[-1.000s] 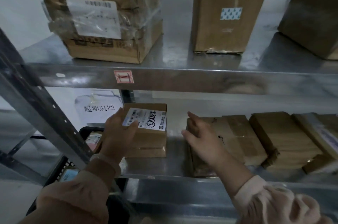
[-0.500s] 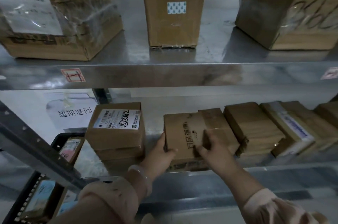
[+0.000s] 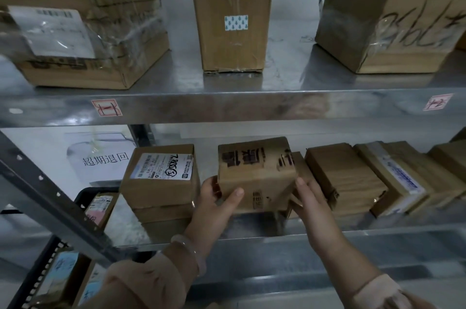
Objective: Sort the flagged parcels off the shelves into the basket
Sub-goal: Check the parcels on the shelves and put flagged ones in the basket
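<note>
A small brown cardboard parcel (image 3: 257, 172) with dark printed characters is tilted up off the lower shelf (image 3: 252, 235). My left hand (image 3: 216, 205) grips its left side with the thumb across the front. My right hand (image 3: 310, 200) holds its right lower edge. To its left stands a labelled parcel (image 3: 161, 175) with a white barcode sticker, stacked on flatter boxes. A black basket (image 3: 83, 195) with parcels inside sits at lower left, behind the slanted shelf brace.
Several flat brown parcels (image 3: 348, 177) lean in a row to the right on the lower shelf. The upper shelf (image 3: 227, 104) carries three larger boxes (image 3: 232, 23). A grey diagonal brace (image 3: 50, 197) crosses the left side. A paper sign (image 3: 106, 159) hangs behind.
My left hand left the labelled parcel and joined the right on the printed parcel, which both hands have lifted and tilted up. The view shifted right.
</note>
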### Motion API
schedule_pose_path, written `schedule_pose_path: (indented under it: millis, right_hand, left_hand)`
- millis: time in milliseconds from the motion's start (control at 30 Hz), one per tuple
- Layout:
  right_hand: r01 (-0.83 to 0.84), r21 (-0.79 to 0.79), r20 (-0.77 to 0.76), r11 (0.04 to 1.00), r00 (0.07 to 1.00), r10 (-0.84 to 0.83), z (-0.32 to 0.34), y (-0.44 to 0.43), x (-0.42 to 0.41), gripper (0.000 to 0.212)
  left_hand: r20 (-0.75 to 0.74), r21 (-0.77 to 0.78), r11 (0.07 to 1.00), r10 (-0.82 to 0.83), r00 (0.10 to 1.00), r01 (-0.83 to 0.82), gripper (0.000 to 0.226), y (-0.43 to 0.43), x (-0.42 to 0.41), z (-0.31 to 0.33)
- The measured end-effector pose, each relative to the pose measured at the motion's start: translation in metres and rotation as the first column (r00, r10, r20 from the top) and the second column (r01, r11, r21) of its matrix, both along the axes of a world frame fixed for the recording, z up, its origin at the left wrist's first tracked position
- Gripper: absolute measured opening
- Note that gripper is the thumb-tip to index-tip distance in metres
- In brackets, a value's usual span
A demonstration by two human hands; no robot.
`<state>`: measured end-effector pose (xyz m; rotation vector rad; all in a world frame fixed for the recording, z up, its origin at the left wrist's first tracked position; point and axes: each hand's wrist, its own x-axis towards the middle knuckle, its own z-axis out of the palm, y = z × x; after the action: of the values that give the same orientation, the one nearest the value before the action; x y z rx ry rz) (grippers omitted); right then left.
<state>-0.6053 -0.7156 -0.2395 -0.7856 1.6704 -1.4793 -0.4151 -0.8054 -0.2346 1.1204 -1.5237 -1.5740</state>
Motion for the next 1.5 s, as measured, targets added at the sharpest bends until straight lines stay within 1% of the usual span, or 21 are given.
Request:
schedule_pose_path:
  millis: [100,133,167,200,267,300,367,400,500,567,600,667,700,767,833,933,1033,1167,1200,1300,1500]
  right_hand:
    - [-0.038,-0.047,0.037,0.998,0.999,0.04,0.0,0.005,-0.002,0.061]
    - [-0.054,-0.073,0.043,0.996,0.997,0.058,0.001,0.007,-0.003,0.067]
    - [-0.07,-0.09,0.04,0.994,0.996,0.074,0.002,0.008,-0.003,0.07]
    - [-0.084,-0.094,0.029,0.992,0.996,0.087,0.003,0.008,-0.003,0.07]
    - [-0.109,-0.079,0.006,0.991,0.994,0.11,0.005,0.008,-0.003,0.06]
    - [-0.114,-0.078,0.016,0.99,0.993,0.115,0.005,0.008,-0.003,0.053]
    - [-0.088,-0.092,0.088,0.992,0.991,0.097,0.004,0.008,-0.004,0.045]
    - [-0.063,-0.096,0.123,0.993,0.99,0.075,0.004,0.008,-0.004,0.046]
    - [-0.008,-0.063,0.146,0.998,0.989,0.017,0.003,0.011,-0.005,0.055]
    - [-0.005,-0.032,0.108,0.999,0.994,0.008,0.002,0.011,-0.005,0.048]
    - [-0.006,-0.033,0.091,0.999,0.996,0.009,0.001,0.011,-0.004,0.044]
    - [-0.009,-0.053,0.074,0.999,0.997,0.013,-0.002,0.012,-0.001,0.042]
    - [-0.013,-0.057,0.072,0.998,0.997,0.017,-0.004,0.013,0.001,0.044]
    - [-0.024,-0.063,0.075,0.998,0.997,0.029,-0.007,0.015,0.005,0.049]
    - [-0.036,-0.06,0.057,0.998,0.998,0.039,-0.008,0.019,0.009,0.052]
    - [-0.031,-0.05,0.023,0.998,0.999,0.032,-0.013,0.027,0.019,0.053]
    - [-0.035,-0.035,-0.013,0.999,0.999,0.035,-0.013,0.039,0.039,0.056]
    - [-0.01,-0.032,-0.072,0.999,0.997,0.008,-0.014,0.062,0.075,0.084]
    - [-0.003,-0.031,-0.086,1.0,0.996,0.0,-0.017,0.069,0.085,0.086]
    - [-0.006,-0.009,-0.1,1.0,0.995,0.005,-0.022,0.089,0.122,0.081]
    - [0.027,0.0,-0.131,1.0,0.991,-0.027,-0.039,0.114,0.217,0.075]
  left_hand:
    - [-0.04,0.043,0.999,0.035,0.999,-0.033,0.067,0.0,0.003,0.005]
    - [-0.031,0.05,0.998,0.041,0.999,-0.039,0.069,-0.002,0.004,0.006]
    - [-0.017,0.047,0.998,0.038,0.999,-0.037,0.066,-0.003,0.004,0.008]
    - [-0.009,0.037,0.999,0.031,0.999,-0.031,0.057,-0.003,0.005,0.01]
    - [-0.005,0.018,1.0,0.019,1.0,-0.019,0.04,-0.003,0.006,0.011]
    - [-0.008,0.009,1.0,0.004,1.0,-0.004,0.043,-0.004,0.006,0.01]
    - [0.001,0.001,0.998,-0.067,0.998,0.067,0.061,-0.003,0.009,0.008]
    - [-0.002,0.005,0.995,-0.103,0.995,0.103,0.063,-0.003,0.01,0.007]
    - [-0.034,0.048,0.994,-0.093,0.995,0.094,0.047,0.002,0.013,0.011]
    - [0.004,0.018,0.998,-0.052,0.999,0.052,0.053,0.005,0.014,0.012]
    - [0.023,-0.004,0.999,-0.043,0.999,0.043,0.05,0.006,0.013,0.012]
    - [-0.002,-0.006,0.999,-0.049,0.999,0.049,0.032,0.007,0.012,0.008]
    - [-0.021,0.004,0.998,-0.061,0.998,0.061,0.033,0.007,0.012,0.004]
    - [-0.041,0.019,0.996,-0.092,0.995,0.092,0.047,0.01,0.015,0.0]
    - [-0.02,0.007,0.994,-0.11,0.994,0.11,0.061,0.015,0.02,-0.003]
    - [0.012,-0.006,0.989,-0.15,0.989,0.15,0.068,0.023,0.03,-0.003]
    - [0.048,-0.015,0.986,-0.166,0.985,0.167,0.06,0.034,0.041,-0.003]
    - [0.077,-0.018,0.975,-0.222,0.972,0.224,0.059,0.051,0.061,-0.008]
    - [0.082,-0.03,0.972,-0.23,0.97,0.233,0.061,0.055,0.069,-0.011]
    - [0.114,-0.073,0.97,-0.224,0.968,0.233,0.065,0.067,0.1,-0.021]
    - [0.14,-0.025,0.974,-0.22,0.965,0.225,0.068,0.09,0.188,-0.042]
